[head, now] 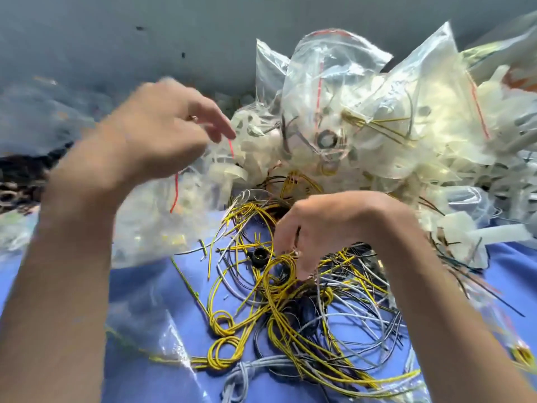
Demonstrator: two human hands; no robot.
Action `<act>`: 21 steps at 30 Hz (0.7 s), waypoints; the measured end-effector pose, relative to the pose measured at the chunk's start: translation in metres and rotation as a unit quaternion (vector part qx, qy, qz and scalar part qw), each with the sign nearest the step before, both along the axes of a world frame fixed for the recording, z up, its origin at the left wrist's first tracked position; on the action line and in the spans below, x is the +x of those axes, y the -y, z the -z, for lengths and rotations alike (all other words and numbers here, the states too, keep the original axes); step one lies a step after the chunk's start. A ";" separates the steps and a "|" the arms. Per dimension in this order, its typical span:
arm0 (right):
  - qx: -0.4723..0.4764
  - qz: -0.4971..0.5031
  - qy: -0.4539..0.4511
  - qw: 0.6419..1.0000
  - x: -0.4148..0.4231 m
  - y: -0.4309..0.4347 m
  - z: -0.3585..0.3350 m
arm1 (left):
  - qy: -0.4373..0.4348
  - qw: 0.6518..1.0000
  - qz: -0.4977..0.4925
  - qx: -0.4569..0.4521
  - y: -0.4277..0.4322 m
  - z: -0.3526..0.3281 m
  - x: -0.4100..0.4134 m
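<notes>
Nearest to us, a bundle of grey wires (241, 373) lies on the blue cloth (139, 292), tangled with the yellow wires (290, 338), several of which are tied into small knotted loops. Our forearms come up from the bottom corners on either side of this tangle. A little further in, our right hand (328, 228) comes down onto the middle of the heap with its fingers curled, fingertips and thumb pinching a coil of the yellow wires; a thin dark strand runs up between two fingers. Just left of those fingertips a small black ring (258, 257) sits among the wires, close to the hand but not in its grasp. Higher and to the left, our left hand (162, 132) is raised off the cloth and smeared by motion; its fingers are bent round the top edge of a clear bag (157, 228) that hangs below it, the bag's red seal strip running down from the fingertips. Beyond both hands a heap of bags (363, 112) stuffed with pale plastic pieces rises against the grey wall (116, 39).
</notes>
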State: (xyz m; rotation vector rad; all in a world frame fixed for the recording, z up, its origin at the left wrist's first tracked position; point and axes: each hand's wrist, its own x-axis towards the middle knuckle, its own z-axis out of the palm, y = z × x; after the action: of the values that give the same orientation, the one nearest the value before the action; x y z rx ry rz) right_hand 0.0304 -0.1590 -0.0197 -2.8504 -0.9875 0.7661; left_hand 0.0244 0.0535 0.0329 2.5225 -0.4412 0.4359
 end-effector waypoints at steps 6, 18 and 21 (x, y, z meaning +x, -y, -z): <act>0.024 -0.009 0.056 0.998 0.008 -0.004 0.006 | -0.195 0.956 0.112 0.189 0.034 0.021 0.002; 0.431 0.059 0.119 0.892 -0.001 0.032 -0.035 | -0.130 0.975 0.155 0.097 0.032 0.018 -0.002; 0.424 0.077 0.114 0.895 0.004 0.042 -0.035 | -0.131 0.977 0.153 0.069 0.032 0.018 0.000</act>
State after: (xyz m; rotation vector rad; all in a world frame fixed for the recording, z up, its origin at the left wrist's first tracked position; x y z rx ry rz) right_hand 0.0340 -0.2013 0.0158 -2.2076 -0.8142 -0.0498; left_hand 0.0247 0.0212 0.0151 2.5366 -0.7624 -0.0467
